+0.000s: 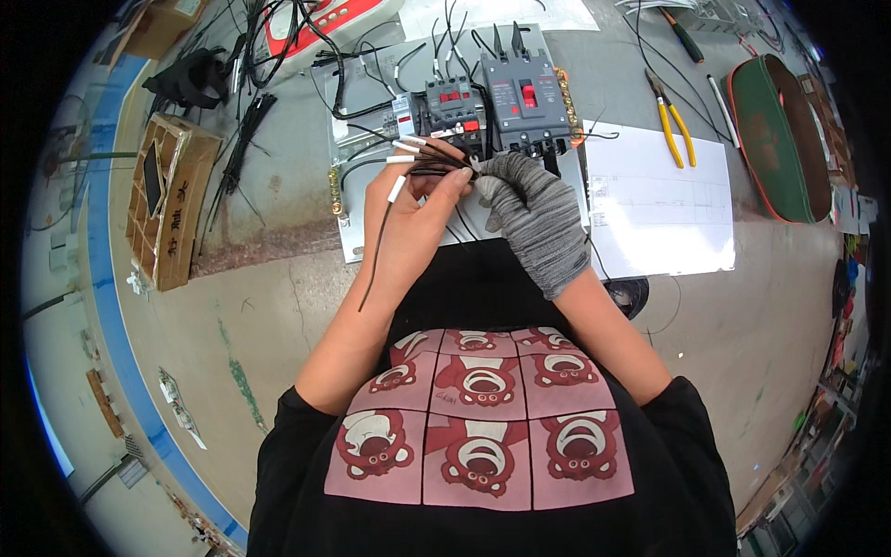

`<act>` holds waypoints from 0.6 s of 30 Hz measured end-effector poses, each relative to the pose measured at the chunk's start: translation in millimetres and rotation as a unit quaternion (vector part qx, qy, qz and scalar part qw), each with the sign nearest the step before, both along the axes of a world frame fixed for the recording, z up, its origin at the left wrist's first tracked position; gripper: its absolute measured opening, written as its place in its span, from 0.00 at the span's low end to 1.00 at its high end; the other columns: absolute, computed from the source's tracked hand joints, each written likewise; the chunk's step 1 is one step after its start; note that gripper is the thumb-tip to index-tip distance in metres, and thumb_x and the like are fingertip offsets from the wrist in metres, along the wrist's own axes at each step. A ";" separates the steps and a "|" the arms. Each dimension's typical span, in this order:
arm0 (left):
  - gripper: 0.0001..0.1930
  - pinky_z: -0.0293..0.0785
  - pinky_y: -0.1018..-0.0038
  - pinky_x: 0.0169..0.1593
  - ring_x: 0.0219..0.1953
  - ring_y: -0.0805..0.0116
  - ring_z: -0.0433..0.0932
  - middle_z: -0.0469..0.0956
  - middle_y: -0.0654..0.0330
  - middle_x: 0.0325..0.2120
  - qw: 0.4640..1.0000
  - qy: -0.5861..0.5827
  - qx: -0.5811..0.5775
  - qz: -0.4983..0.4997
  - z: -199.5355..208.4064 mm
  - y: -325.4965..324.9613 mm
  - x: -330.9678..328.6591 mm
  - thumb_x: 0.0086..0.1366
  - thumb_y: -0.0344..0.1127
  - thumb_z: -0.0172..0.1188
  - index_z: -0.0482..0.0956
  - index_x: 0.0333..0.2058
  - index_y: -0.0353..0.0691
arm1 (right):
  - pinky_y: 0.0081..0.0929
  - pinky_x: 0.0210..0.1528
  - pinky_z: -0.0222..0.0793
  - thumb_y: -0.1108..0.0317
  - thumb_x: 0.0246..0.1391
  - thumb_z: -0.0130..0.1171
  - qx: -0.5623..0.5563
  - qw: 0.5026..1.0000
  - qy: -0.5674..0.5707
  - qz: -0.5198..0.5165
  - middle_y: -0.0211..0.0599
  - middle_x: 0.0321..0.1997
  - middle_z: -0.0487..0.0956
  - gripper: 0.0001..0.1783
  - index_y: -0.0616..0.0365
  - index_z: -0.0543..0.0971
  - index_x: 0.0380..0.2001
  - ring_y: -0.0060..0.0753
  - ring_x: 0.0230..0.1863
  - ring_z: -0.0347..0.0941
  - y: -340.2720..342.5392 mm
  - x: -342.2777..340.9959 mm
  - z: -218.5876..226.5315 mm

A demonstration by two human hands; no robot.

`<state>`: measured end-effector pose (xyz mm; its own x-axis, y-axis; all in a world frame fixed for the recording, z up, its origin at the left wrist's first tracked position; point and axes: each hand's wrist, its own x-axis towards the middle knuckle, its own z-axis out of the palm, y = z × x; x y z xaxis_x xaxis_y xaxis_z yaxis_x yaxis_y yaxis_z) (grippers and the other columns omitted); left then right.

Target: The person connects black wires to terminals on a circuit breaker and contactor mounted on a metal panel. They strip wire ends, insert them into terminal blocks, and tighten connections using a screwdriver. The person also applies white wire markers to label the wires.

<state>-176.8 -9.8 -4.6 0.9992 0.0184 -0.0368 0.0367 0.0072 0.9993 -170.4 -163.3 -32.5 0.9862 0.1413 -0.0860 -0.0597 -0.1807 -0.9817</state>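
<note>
My bare left hand point(415, 212) is closed round a bundle of black wires point(444, 163), several of them with white sleeves on their ends. One loose wire point(378, 243) hangs over the wrist. My right hand point(536, 215), in a grey knitted glove, pinches the same bundle at its right end, fingertips close to the left thumb. Both hands are over the near part of a pale mounting plate point(354, 243). Just beyond them on it stand a large grey circuit breaker point(525, 97) with a red switch, a dark contactor point(452, 104) and a narrow white module point(404, 113).
Yellow-handled pliers point(676, 125) and a printed sheet point(661, 209) lie right of the plate. Farther right are a green pouch point(775, 139) and a screwdriver point(682, 35). A wooden divided box point(167, 209) and black cable ties point(243, 148) lie left. Behind the plate sits a red-and-white device point(334, 26).
</note>
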 end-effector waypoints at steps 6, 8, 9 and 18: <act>0.11 0.76 0.76 0.45 0.38 0.73 0.79 0.78 0.59 0.36 0.997 -0.003 -0.071 0.012 -2.4 -1.5 -0.9 0.61 0.20 0.58 0.71 0.43 0.33 | 0.33 0.38 0.73 0.70 0.56 0.59 -0.036 0.997 -0.062 -0.006 0.44 0.33 0.80 0.07 0.61 0.80 0.36 0.45 0.32 0.76 -0.1 4.2 -2.2; 0.12 0.76 0.76 0.46 0.38 0.73 0.78 0.77 0.59 0.37 0.997 -0.014 -0.069 0.017 -5.0 -2.3 -2.1 0.61 0.20 0.57 0.70 0.43 0.34 | 0.34 0.38 0.73 0.70 0.56 0.59 -0.062 0.988 -0.142 -0.003 0.44 0.34 0.80 0.07 0.61 0.80 0.36 0.47 0.32 0.76 -1.8 6.1 -5.4; 0.12 0.75 0.77 0.45 0.37 0.74 0.78 0.78 0.60 0.35 0.999 -0.014 -0.047 0.020 -6.8 -2.2 -1.8 0.61 0.20 0.57 0.70 0.44 0.35 | 0.32 0.37 0.73 0.70 0.55 0.60 -0.060 0.993 -0.101 0.002 0.43 0.35 0.79 0.07 0.61 0.80 0.36 0.42 0.31 0.75 -2.7 6.8 -6.6; 0.16 0.75 0.78 0.44 0.37 0.74 0.78 0.79 0.58 0.36 0.998 -0.009 -0.032 0.044 -12.4 -6.7 -2.0 0.63 0.20 0.56 0.67 0.49 0.34 | 0.23 0.35 0.73 0.71 0.55 0.63 0.072 0.997 -0.026 -0.022 0.35 0.29 0.80 0.07 0.62 0.78 0.35 0.23 0.29 0.76 5.4 3.1 6.7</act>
